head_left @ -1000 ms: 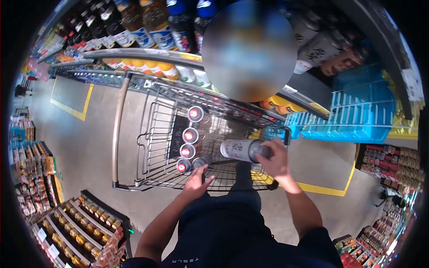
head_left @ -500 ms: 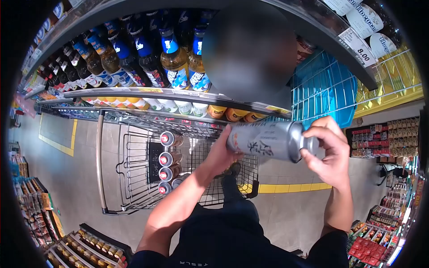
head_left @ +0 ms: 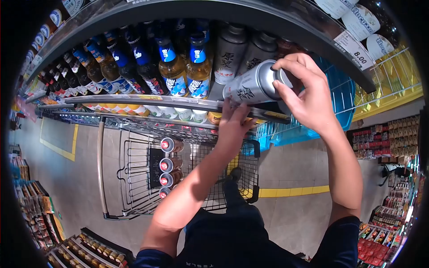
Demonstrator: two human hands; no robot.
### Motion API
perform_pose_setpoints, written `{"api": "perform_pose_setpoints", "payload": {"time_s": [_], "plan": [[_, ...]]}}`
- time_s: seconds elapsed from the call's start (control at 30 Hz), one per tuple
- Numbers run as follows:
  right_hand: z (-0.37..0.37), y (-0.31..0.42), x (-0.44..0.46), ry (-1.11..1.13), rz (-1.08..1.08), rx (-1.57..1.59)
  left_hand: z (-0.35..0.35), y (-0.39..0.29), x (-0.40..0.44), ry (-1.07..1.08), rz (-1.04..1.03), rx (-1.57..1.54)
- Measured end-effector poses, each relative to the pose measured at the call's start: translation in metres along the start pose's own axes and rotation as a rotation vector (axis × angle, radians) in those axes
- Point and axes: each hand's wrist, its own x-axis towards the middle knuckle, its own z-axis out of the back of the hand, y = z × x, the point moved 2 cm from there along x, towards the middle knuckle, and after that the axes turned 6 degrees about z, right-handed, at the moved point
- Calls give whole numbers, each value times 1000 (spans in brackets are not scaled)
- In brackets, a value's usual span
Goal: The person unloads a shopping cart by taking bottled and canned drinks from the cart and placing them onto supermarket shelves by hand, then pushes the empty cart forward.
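A large silver beer can (head_left: 251, 87) with black lettering is tilted at the shelf edge, its capped end up and to the right. The fingers and thumb of my right hand (head_left: 308, 87) pinch it around the cap. My left hand (head_left: 232, 125) is under the lower end, its fingertips pressed on the base and partly hidden. Just behind it, similar silver cans (head_left: 230, 56) stand upright on the shelf. Blue-labelled glass bottles (head_left: 198, 67) stand in a row to their left.
Below my arms is a black wire shopping cart (head_left: 101, 165) holding several cans (head_left: 166, 165) with red-marked ends. The shelf's front rail (head_left: 156, 99) runs under the bottles. A blue bin (head_left: 339, 96) behind wire mesh is at the right, under a price tag (head_left: 354, 50).
Both hands have moved up and away from above the cart, carrying the silver can to the shelf. The can is now tilted more steeply. Shelf cans that were blurred over now show.
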Motion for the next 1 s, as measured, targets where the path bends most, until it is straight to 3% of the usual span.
{"api": "perform_pose_setpoints", "payload": {"time_s": [0.1, 0.27, 0.33, 0.67, 0.77, 1.0], "plan": [[-11, -1, 14, -16, 111, -124, -1, -5, 9, -4, -12, 51], [-26, -7, 32, 113, 21, -177, 8, -11, 12, 12, -11, 127], [-34, -6, 39, 235, -247, -65, 13, -11, 13, -1, -34, 160], [-74, -32, 73, 314, -75, -153, 32, -11, 14, -27, -73, 243], [-75, -40, 82, 269, 86, -169, 37, -9, 17, 7, -57, 259], [-71, -48, 90, 451, 195, -64, 32, -14, 10, 11, -17, 335]]}}
